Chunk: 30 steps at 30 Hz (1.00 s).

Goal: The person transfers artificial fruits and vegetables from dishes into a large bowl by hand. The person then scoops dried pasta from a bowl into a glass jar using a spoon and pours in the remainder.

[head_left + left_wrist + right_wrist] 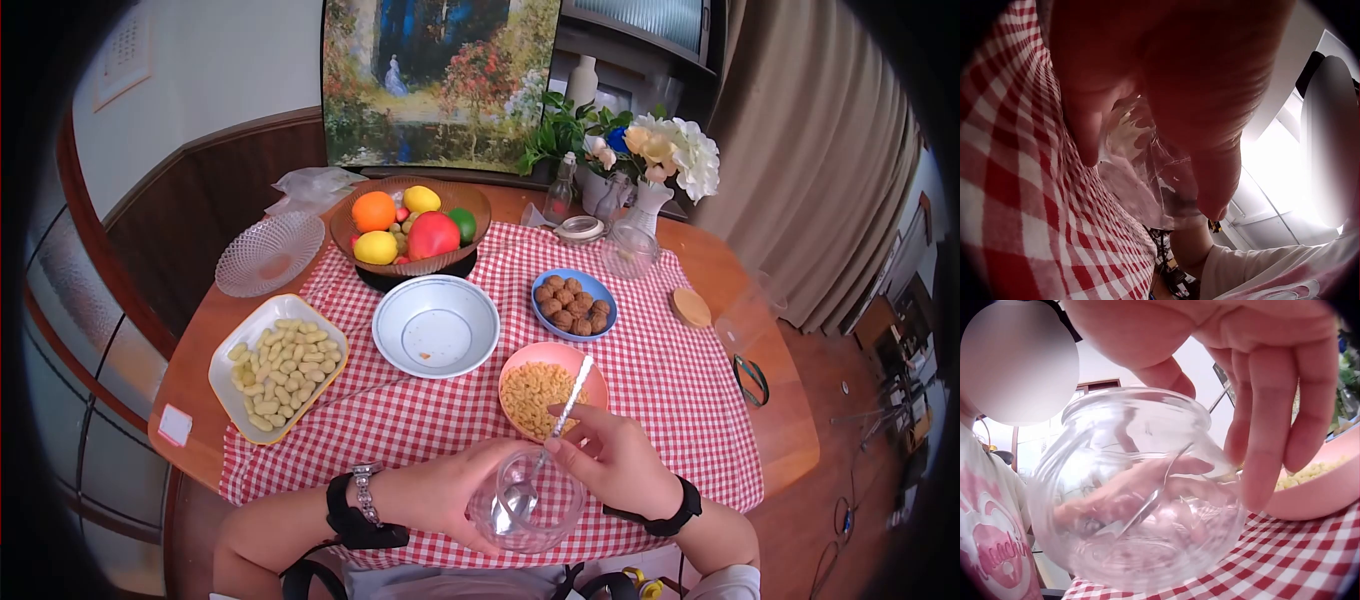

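Observation:
My left hand (462, 492) grips a clear round glass jar (1141, 550) by its side, near the front edge of the table. A silver spoon (572, 395) with a twisted handle leans in the jar, its bowl down inside and its handle sticking out over the rim. The right hand (630, 468) pinches that handle between thumb and forefinger just above the rim, its other fingers hanging beside the jar. Beyond the jar, a pink bowl (598, 384) of small yellow pieces (535, 390) lies partly behind the spoon handle and the right fingers.
A white bowl (436, 300), a blue bowl of walnuts (572, 303) and a square dish of peanuts (285, 375) stand on the checked cloth (660, 400). Behind are a fruit bowl (480, 215), a glass plate (270, 255), a glass jar (630, 250) and flowers (690, 160). A cork lid (690, 308) lies right.

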{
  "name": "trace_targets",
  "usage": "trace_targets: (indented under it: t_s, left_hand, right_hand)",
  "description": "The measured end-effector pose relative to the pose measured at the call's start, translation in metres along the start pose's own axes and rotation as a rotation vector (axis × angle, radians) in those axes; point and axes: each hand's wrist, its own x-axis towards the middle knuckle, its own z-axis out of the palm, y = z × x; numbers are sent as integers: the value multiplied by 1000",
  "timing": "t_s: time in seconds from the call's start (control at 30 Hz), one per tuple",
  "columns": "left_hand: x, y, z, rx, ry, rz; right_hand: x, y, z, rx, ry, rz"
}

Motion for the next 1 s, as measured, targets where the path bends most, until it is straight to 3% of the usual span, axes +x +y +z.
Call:
trace_targets:
  t_s: [0.1, 0.17, 0.33, 0.57, 0.73, 0.87, 1.0]
  left_hand:
    - [3, -4, 1, 41, -58, 34]
    - [5, -1, -2, 105, -76, 59]
    - [9, -2, -9, 104, -64, 90]
    - [9, -13, -20, 62, 5, 70]
    - [15, -20, -20, 27, -10, 58]
    - [19, -28, -23, -129, -40, 15]
    - [13, -33, -20, -37, -17, 21]
  right_hand:
    - [4, 12, -1, 5, -84, 56]
    - [11, 8, -5, 230, -136, 221]
    - [17, 10, -6, 393, -75, 243]
    - [31, 3, -44, 542, 406, 91]
    - [47, 34, -58, 341, 722, -46]
    - [40, 45, -57, 91, 778, -132]
    - [39, 48, -49, -58, 764, -167]
